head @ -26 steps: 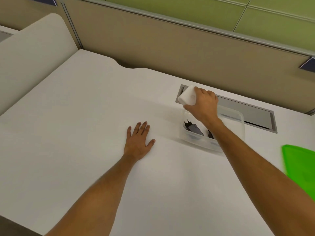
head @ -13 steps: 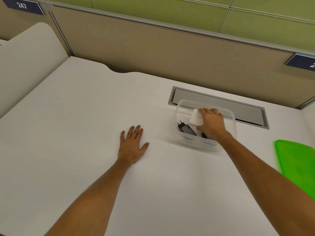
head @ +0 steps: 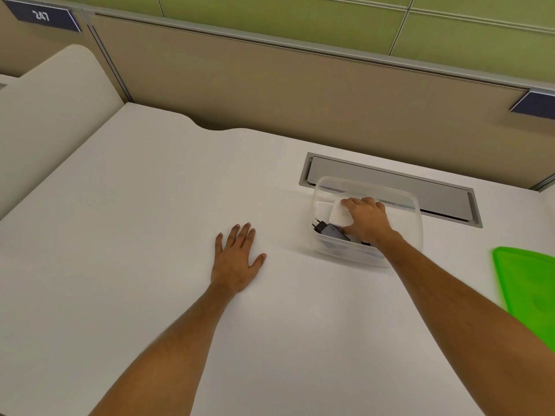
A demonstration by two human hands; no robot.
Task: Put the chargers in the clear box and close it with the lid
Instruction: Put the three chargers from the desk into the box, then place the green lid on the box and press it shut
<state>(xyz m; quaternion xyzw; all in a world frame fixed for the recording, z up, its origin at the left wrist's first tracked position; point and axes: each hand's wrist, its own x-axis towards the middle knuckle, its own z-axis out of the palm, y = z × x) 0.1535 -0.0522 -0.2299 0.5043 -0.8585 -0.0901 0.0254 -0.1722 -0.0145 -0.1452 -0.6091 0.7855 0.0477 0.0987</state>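
Your left hand (head: 237, 261) lay flat on the white tabletop (head: 126, 241), palm down, fingers spread and holding nothing, a little to the left of the clear box (head: 416, 232). Your right hand (head: 365, 219) reached down inside that box from its near side, the fingers curled over the top of a white charger (head: 338, 213) and the thumb against its near edge, so the hand was pinching it. Whether the charger had touched the bottom of the box could not be told. Just beside it, toward the near left corner of the box, lay a dark charger (head: 332, 231) on its side with its two plug pins pointing left. Another white piece (head: 322, 209) showed against the left wall behind it, too pale to make out. The box stood on the tabletop with its far edge overlapping the grey cable slot (head: 444, 199) set into the surface. The green lid (head: 531, 286) lay flat on the tabletop well to the right of the box, apart from both hands, partly cut off by the picture's edge.
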